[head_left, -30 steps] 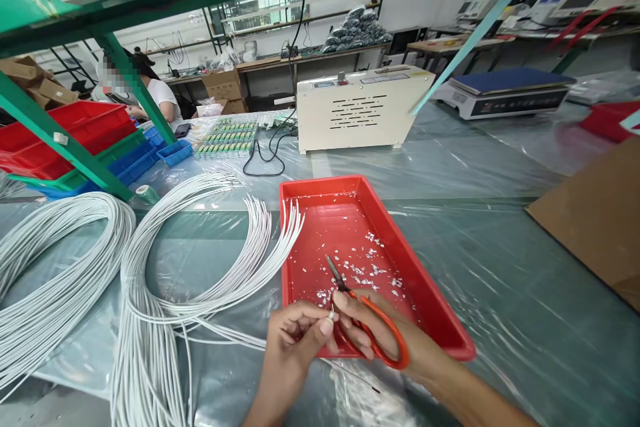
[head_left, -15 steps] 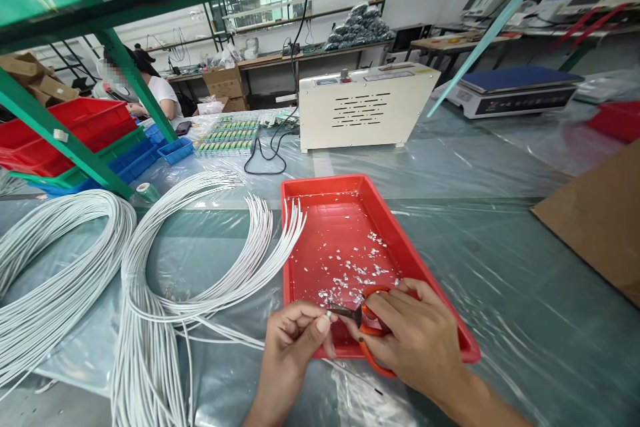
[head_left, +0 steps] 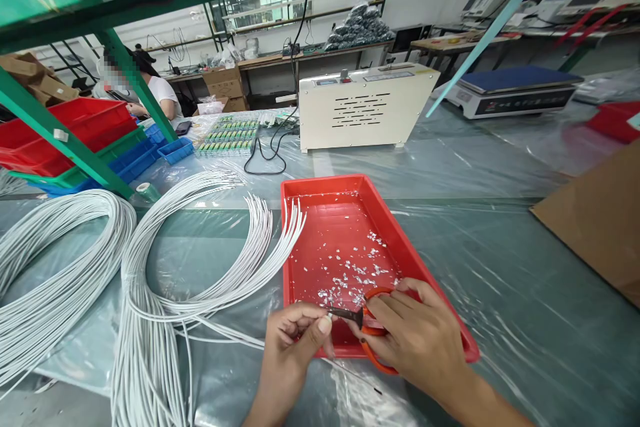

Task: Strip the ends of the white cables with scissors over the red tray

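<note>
My right hand (head_left: 420, 333) grips a pair of scissors (head_left: 373, 330) with orange handles. Their dark blades point left and reach the fingertips of my left hand (head_left: 297, 343). That hand pinches the end of a white cable between thumb and forefinger; only a small pale tip shows at the blades. Both hands are over the near edge of a red tray (head_left: 420, 260), in which small shiny scraps (head_left: 357, 273) are scattered. Left of the tray lies a coil of white cables (head_left: 145, 280), some ends resting on the tray's rim.
A second cable coil (head_left: 65, 280) lies far left, below stacked plastic bins (head_left: 65, 133). Behind the tray stand a cream machine (head_left: 365, 107) and a blue-topped scale (head_left: 515, 90). Cardboard (head_left: 600, 220) is at the right. A person (head_left: 163, 97) sits at the back left.
The scissor blades have shifted slightly at the cable tip, and less of the pale tip shows between my fingers. Otherwise the hands stay in nearly the same place.
</note>
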Action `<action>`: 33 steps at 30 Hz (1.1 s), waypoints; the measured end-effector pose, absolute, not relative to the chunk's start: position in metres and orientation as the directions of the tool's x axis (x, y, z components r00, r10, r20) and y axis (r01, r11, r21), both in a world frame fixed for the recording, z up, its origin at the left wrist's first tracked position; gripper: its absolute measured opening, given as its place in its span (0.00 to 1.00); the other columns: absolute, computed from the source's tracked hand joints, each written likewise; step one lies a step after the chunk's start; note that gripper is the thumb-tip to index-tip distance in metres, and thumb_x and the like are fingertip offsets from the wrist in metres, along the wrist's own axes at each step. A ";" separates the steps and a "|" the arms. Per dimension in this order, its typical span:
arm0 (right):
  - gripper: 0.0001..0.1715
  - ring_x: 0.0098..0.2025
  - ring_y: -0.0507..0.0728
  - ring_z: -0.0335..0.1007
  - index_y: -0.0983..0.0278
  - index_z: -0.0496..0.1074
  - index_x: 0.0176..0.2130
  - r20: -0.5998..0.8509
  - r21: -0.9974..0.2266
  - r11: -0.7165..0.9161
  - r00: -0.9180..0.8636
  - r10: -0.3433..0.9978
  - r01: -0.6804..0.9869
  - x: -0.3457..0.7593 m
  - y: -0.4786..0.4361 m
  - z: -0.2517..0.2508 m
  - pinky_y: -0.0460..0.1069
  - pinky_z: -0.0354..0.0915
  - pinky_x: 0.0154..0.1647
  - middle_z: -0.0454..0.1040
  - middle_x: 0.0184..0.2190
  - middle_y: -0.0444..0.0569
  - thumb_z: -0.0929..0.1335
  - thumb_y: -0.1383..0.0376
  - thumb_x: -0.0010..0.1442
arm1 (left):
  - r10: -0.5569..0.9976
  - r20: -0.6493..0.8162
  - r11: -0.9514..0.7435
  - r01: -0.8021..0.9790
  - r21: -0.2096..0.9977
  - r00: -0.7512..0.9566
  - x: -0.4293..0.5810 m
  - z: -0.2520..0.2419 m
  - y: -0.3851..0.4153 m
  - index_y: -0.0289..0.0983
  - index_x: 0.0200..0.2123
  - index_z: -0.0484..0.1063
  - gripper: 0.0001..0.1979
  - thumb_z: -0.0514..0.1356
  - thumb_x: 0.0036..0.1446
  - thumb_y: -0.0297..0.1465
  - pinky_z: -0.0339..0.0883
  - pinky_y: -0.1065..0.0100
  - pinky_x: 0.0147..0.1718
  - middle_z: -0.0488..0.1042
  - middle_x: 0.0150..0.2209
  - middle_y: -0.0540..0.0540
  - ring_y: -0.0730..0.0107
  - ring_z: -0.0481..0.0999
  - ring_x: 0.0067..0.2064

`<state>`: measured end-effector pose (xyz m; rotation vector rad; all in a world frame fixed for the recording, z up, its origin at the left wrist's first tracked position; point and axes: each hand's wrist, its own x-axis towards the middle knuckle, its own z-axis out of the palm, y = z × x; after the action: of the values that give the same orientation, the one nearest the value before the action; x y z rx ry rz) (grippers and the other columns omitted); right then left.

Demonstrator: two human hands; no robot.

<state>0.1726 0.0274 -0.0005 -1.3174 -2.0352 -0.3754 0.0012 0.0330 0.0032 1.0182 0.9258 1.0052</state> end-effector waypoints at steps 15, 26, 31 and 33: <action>0.18 0.15 0.49 0.55 0.63 0.63 0.19 0.693 -0.282 0.498 -0.185 0.697 0.820 0.174 0.023 0.002 0.50 0.58 0.33 0.63 0.11 0.40 0.62 0.65 0.59 | 0.964 -0.125 0.159 -0.132 0.978 0.233 0.003 0.005 0.032 0.33 0.27 0.74 0.09 0.61 0.50 0.34 0.57 0.75 0.22 0.69 0.16 0.51 0.76 0.65 0.20; 0.17 0.23 0.55 0.62 0.63 0.65 0.17 0.341 -0.809 0.263 0.054 0.939 0.526 0.156 0.016 0.017 0.50 0.60 0.28 0.68 0.16 0.45 0.69 0.58 0.49 | 0.900 0.402 -0.434 0.386 0.814 0.165 0.011 -0.003 0.017 0.38 0.31 0.76 0.08 0.59 0.50 0.22 0.63 0.71 0.26 0.77 0.25 0.47 0.71 0.71 0.23; 0.17 0.20 0.51 0.57 0.64 0.68 0.19 0.015 -0.985 0.009 0.032 0.999 0.171 0.154 0.016 0.018 0.46 0.55 0.21 0.64 0.16 0.42 0.68 0.55 0.50 | 0.865 0.473 -0.501 0.369 0.783 0.169 0.012 0.000 0.017 0.39 0.30 0.76 0.08 0.61 0.48 0.20 0.66 0.71 0.29 0.78 0.26 0.47 0.69 0.75 0.27; 0.19 0.16 0.48 0.51 0.64 0.66 0.20 -0.104 -0.994 -0.103 -0.048 0.993 0.026 0.155 0.018 0.017 0.44 0.50 0.17 0.59 0.13 0.39 0.68 0.53 0.50 | 0.869 0.454 -0.495 0.350 0.795 0.197 0.012 0.001 0.018 0.40 0.31 0.76 0.09 0.61 0.49 0.20 0.66 0.71 0.29 0.79 0.27 0.48 0.70 0.75 0.28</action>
<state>0.1553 0.0183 0.0174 -1.2788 -1.2124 1.3111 0.0117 0.0180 0.0010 1.9454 1.1330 1.2735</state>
